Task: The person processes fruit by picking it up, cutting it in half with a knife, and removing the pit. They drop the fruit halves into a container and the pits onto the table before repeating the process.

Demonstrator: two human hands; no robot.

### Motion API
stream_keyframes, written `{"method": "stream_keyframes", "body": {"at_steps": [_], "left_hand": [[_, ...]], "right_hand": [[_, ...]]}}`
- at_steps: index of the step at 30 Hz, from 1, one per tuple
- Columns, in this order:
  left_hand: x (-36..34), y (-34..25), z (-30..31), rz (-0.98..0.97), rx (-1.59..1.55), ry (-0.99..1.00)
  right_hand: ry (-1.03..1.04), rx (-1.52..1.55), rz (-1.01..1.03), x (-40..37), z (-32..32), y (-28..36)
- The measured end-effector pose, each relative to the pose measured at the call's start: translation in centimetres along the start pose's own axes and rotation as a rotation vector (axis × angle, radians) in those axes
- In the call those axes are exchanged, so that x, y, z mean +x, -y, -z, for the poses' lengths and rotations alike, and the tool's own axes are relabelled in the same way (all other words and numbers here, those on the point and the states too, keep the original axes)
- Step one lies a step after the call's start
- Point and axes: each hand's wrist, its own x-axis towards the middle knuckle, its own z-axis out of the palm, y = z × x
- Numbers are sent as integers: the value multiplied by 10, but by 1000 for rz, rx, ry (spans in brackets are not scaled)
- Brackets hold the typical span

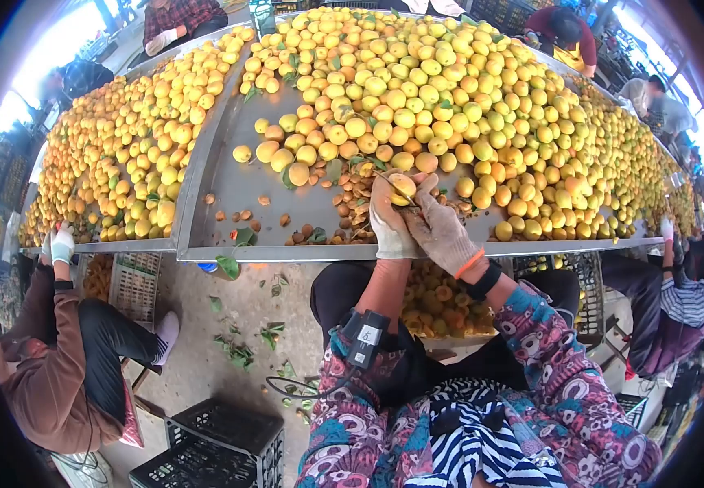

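Observation:
My left hand (391,221), in a pale work glove, is closed around a yellow apricot (402,189) just above the table's near edge. My gloved right hand (443,232), with an orange band at the wrist, is closed against the same fruit. A thin, dark, blade-like tool runs from its fingers across the apricot; its handle is hidden in the glove. Beside and behind my hands lie brown apricot pits (345,210) and torn fruit pieces. A large heap of whole apricots (417,98) spreads over the metal table (230,183) beyond them.
A metal divider (205,146) separates another apricot heap (136,154) on the left. Under my hands stands a crate of apricot halves (441,301). Black crates (222,447) and fallen leaves (238,351) are on the floor. Co-workers sit left (51,374), right (677,301) and across the table.

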Motion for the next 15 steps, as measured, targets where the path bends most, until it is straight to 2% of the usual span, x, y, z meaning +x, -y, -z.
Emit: {"method": "stream_keyframes", "body": {"at_steps": [1,2,3,4,5,6,7,9,10,11,12,14,15], "left_hand": [[-2,-2,-2,16,-26,-2],[-3,-3,-3,30,-53,-2],[-4,-4,-4,43,-80,-2],[0,1,2,1,68,12],[2,10,10,47,-55,-1],[5,21,17,93,-179,-13],[7,29,20,137,-303,-25],[4,31,20,32,-165,-30],[5,24,16,15,-115,-40],[4,18,12,-1,-65,-51],[0,1,7,-72,146,-42],[1,-7,4,-44,47,-28],[3,-8,3,-31,0,-21]], "right_hand": [[-4,71,10,0,-2,-4],[-93,230,118,1,-7,-8],[-38,177,78,1,-4,-6],[18,124,38,1,3,-4],[74,72,-3,1,8,-4],[-10,214,66,1,4,-7],[-52,280,38,5,2,-9],[-137,412,-20,17,-2,-10],[-222,587,44,25,-9,-8],[-202,461,-1,26,-5,-7],[-182,334,-45,26,6,9],[-143,192,-128,28,19,29],[-143,140,-80,32,18,25]]}}
